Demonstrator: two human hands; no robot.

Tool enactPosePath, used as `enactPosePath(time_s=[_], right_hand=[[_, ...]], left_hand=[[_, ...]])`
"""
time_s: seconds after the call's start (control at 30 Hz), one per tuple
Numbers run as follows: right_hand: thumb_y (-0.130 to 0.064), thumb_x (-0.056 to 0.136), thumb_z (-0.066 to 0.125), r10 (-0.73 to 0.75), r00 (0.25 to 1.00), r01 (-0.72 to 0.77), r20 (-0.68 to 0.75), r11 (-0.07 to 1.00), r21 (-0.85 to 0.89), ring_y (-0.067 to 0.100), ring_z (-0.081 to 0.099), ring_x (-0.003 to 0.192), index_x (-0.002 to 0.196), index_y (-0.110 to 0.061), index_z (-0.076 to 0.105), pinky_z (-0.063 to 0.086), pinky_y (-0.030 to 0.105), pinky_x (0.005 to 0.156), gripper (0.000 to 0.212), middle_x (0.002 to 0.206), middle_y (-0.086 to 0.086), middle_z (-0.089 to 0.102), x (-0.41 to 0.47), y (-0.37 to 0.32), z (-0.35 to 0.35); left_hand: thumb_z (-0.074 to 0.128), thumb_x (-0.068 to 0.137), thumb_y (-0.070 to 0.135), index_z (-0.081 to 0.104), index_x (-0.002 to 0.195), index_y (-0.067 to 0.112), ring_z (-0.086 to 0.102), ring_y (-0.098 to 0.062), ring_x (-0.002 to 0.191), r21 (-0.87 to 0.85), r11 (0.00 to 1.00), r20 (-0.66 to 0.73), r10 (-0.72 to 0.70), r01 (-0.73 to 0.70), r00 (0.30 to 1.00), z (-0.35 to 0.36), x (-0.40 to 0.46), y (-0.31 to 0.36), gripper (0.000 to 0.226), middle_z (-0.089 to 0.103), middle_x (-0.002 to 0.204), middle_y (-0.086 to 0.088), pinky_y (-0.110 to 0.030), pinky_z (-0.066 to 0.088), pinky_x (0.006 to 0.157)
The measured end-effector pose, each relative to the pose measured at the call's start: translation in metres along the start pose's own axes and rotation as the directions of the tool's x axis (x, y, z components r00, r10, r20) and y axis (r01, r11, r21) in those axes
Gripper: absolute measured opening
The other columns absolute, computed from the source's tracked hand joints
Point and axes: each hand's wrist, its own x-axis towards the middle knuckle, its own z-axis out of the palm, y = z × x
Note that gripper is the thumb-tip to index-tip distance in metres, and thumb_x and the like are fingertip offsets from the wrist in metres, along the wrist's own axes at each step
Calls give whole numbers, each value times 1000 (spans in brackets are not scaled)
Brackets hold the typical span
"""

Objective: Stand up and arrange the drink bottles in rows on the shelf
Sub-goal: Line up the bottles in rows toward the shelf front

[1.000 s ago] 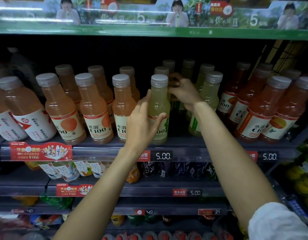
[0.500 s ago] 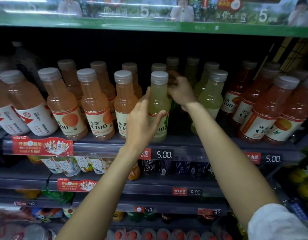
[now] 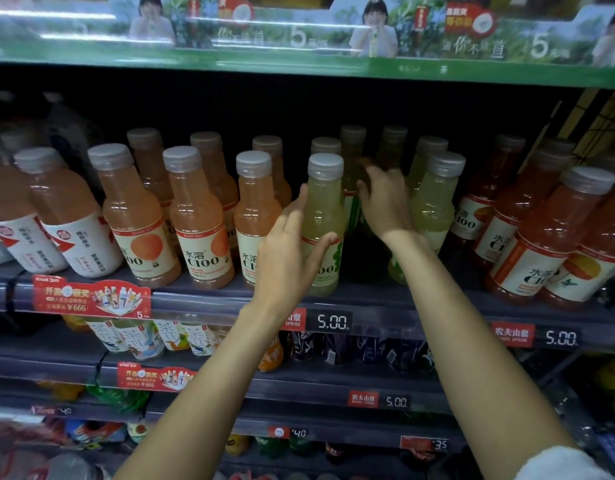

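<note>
arms: bare to the forearm | hands: no gloves or rings seen | right arm: white fuzzy sleeve (image 3: 558,462) worn

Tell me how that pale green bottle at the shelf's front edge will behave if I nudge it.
The pale green bottle looks full, so probably heavy and stiff. Tall and narrow, it may tip rather than slide. The left hand beside it could steady it.

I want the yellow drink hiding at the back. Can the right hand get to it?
Probably yes. The right hand is already in the dark gap between the front yellow-green bottle and its neighbour, beside the bottles behind. Nothing seems to block it, though blur hides the fingertips.
</note>
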Motion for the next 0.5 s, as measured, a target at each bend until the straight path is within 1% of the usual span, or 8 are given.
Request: enactPosePath(time_s=[0.07,0.13,0.17,0.23,0.3,0.37,0.43,0.5], right_hand=[[-13,100,39,-75,993,73,95,997,25,25,57,87,117,-9,58,34,25,69,26,92,9,53,7,-2,8],[-15,100,37,-85,982,90,168,996,-21,28,59,86,114,-11,58,33,25,67,25,88,7,52,16,-2,12],[-17,101,36,-72,976,91,206,992,-83,30,59,90,121,-12,54,32,26,68,27,94,11,53,20,-3,13],[-20,101,37,-41,964,94,263,977,-190,32,54,103,134,-16,44,32,29,71,35,119,18,50,27,-5,9],[-20,99,41,-43,967,101,250,969,-225,33,48,115,139,-18,40,30,29,75,39,134,18,42,27,-10,3],[-19,98,45,-58,979,100,197,973,-209,33,45,116,137,-18,42,30,29,75,39,135,18,40,25,-13,0],[-18,97,48,-56,988,79,144,983,-165,31,48,109,133,-16,43,32,24,72,36,126,15,43,23,-13,0],[-18,98,46,11,996,-4,88,997,-79,20,51,91,128,-14,44,26,12,63,30,108,5,44,20,-13,-3]], left_hand=[[65,86,44,37,144,5,62,-27,104,-11,1000,5,-9,9,1000,-1,0,0,75,60,124,-16,-30,48,81],[65,86,40,36,145,5,60,-28,108,-19,1000,8,-22,22,1000,-2,0,1,74,60,125,-17,-34,49,85],[65,86,42,37,145,5,61,-28,108,-21,1000,7,-21,21,1000,-2,0,1,75,60,125,-17,-35,49,85],[60,85,45,37,144,4,62,-28,105,-14,1000,2,-9,9,1000,-2,0,1,76,60,124,-17,-34,49,83],[61,85,45,37,144,4,61,-28,106,-12,1000,3,-4,4,1000,-1,0,-1,76,60,125,-17,-33,49,83],[59,85,47,37,144,5,60,-27,108,-18,1000,2,-7,7,1000,0,1,-3,76,58,128,-16,-32,48,84],[55,85,50,38,144,5,60,-26,107,-23,1000,0,-4,4,1000,0,1,-4,77,58,130,-14,-30,47,84],[53,85,53,39,143,5,61,-26,107,-17,1000,0,19,-19,1000,1,1,-6,77,58,129,-14,-30,48,83]])
